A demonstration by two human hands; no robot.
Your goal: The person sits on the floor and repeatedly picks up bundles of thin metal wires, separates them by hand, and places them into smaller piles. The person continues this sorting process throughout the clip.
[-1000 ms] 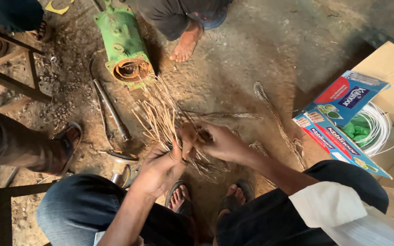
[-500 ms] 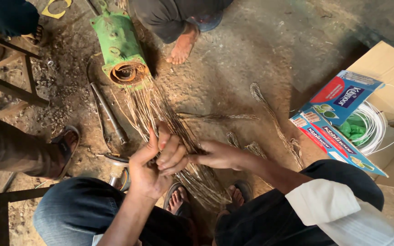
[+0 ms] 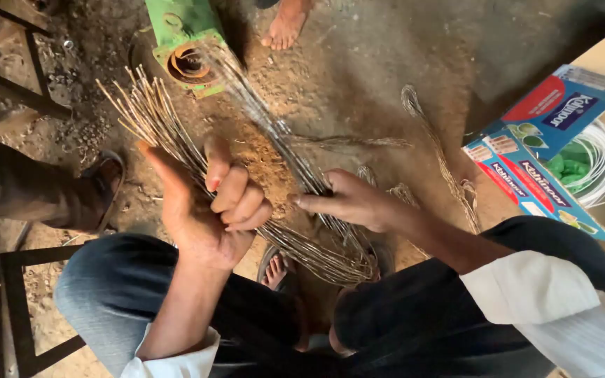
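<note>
My left hand (image 3: 208, 203) is closed around a bundle of thin copper-coloured wires (image 3: 152, 122), whose loose ends fan out up and to the left. The same bundle bends in a loop (image 3: 323, 262) below my hands and runs back up as a second strand (image 3: 267, 119) toward a green motor housing (image 3: 183, 42) on the dirt floor. My right hand (image 3: 355, 203) pinches that second strand between thumb and fingers. I am squatting, with my knees and sandalled feet below the hands.
An open blue and red carton (image 3: 544, 150) holding a white wire coil (image 3: 600, 164) sits at right. More loose wire strands (image 3: 442, 157) lie on the ground. Another person's bare foot (image 3: 285, 24) is at top, a sandalled foot (image 3: 99, 189) at left, beside a metal frame (image 3: 12, 80).
Both hands have lifted the wire bundle off the ground and spread apart; the left hand now grips one side and the right hand the other, with the loop hanging between.
</note>
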